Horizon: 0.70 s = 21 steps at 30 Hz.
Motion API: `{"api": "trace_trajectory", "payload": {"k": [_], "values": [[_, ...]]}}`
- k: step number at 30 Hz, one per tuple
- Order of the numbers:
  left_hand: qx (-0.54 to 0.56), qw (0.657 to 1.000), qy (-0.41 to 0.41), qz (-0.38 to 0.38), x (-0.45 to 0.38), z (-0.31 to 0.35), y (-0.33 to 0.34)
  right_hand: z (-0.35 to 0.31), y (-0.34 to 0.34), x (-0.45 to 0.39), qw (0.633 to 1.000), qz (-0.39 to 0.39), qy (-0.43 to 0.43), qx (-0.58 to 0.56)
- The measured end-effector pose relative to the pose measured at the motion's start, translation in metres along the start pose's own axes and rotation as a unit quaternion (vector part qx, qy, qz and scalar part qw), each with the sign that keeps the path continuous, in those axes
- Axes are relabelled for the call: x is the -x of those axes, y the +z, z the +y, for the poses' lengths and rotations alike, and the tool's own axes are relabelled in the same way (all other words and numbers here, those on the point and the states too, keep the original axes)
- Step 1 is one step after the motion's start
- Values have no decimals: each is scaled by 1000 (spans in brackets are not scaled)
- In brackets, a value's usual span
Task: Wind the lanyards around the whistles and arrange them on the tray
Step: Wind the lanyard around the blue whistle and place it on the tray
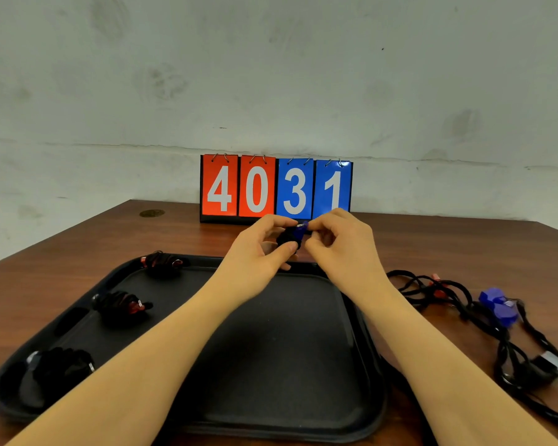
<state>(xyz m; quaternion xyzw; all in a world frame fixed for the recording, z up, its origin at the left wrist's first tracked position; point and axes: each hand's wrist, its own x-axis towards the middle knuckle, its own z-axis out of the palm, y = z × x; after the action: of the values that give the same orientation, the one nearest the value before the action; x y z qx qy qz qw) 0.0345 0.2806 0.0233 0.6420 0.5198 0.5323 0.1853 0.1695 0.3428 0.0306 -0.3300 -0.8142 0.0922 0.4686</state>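
Above the far rim of the black rectangular plastic tray (351,320), a small blue plastic whistle (295,235) already mostly wrapped in black cord sits between both hands. The left hand (258,249) pinches it with thumb and curled fingers; the right hand (339,244) pinches its upper end, apparently securing the cord's tail. The winding step looks nearly done. Next, it must be set down in the tray without the coil loosening. Along the tray's left side lie three wound bundles (123,305). Right of the tray, on the brown wooden table (78,246), lie tangled black lanyards (509,346) with another blue whistle (498,305).
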Motion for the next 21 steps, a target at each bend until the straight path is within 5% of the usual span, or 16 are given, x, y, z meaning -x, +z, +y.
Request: {"api": "trace_trajectory", "payload": {"k": [7,21], "values": [[-14,1000,-12,11,-1,0,2,-5,-3,3,986,40,74,-143],[-85,996,36,14,-2,-8,-2,-2,0,5,996,-17,13,-83]]}}
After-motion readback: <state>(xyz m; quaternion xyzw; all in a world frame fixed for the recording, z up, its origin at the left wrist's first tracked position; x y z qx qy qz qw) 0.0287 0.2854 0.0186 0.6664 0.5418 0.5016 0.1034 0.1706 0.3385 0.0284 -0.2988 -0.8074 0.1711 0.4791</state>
